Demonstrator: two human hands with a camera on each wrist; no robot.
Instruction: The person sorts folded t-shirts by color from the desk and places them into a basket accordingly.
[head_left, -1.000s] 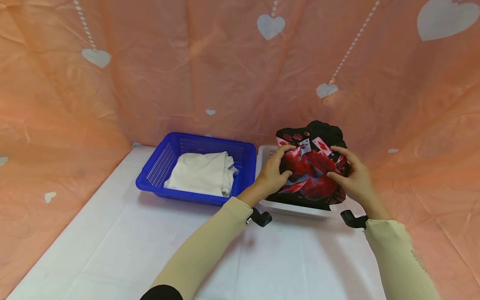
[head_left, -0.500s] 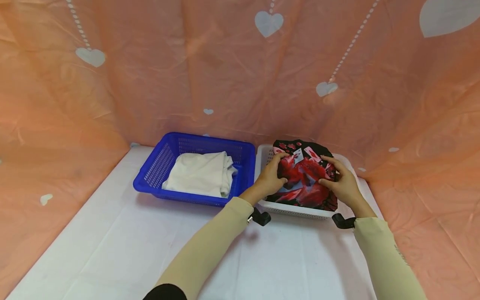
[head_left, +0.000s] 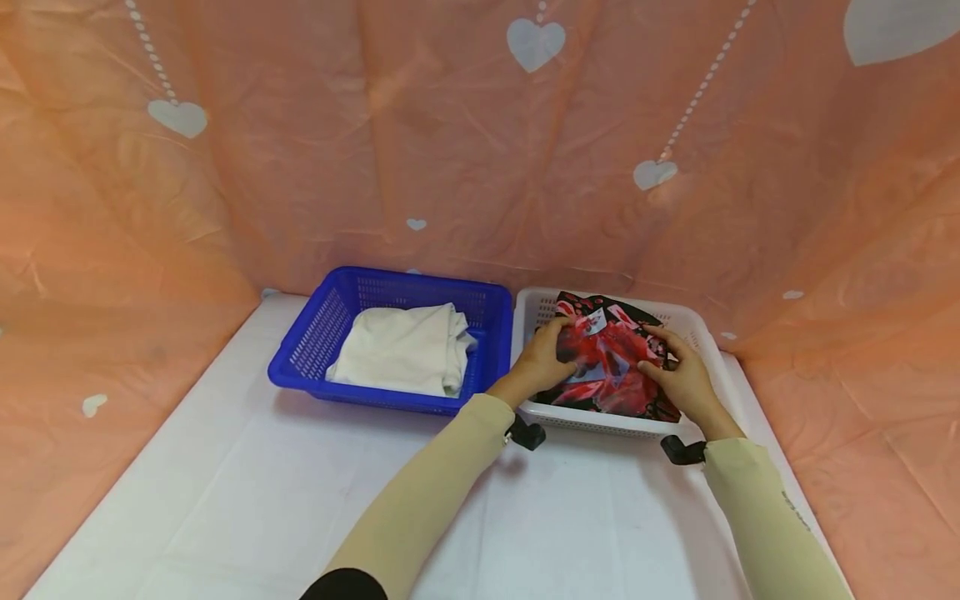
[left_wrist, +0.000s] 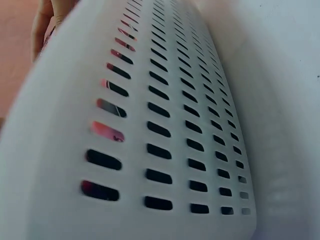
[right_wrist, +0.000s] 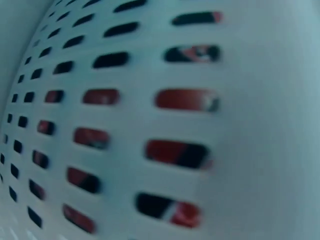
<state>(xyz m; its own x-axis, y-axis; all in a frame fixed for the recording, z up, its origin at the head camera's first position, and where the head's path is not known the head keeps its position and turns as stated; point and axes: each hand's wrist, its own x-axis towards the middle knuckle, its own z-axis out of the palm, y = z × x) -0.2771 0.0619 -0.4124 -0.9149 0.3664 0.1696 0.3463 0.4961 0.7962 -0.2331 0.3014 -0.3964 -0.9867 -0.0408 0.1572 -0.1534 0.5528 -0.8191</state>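
A folded black garment [head_left: 609, 367] with a red print and small card shapes lies inside the white perforated basket [head_left: 701, 337]. On its left side my left hand [head_left: 542, 357] grips the edge, thumb on top. My right hand [head_left: 690, 382] holds the opposite edge in the same way. The left wrist view is filled by the basket's slotted front wall [left_wrist: 135, 160], with some fingers at the top left corner. Red and black fabric shows through the slots of the basket wall [right_wrist: 260, 125] in the right wrist view. The garment's underside is hidden.
Left of the white basket stands a blue perforated basket [head_left: 300, 346], close beside it. It contains a folded white cloth [head_left: 401, 348]. Both stand on a white-covered table [head_left: 555, 517], against an orange curtain [head_left: 465, 150] with white hearts.
Both hands have lowered the garment into the white basket, and its raised far edge has come down. The right hand moved left and slightly down. Blue basket and white cloth stay put.
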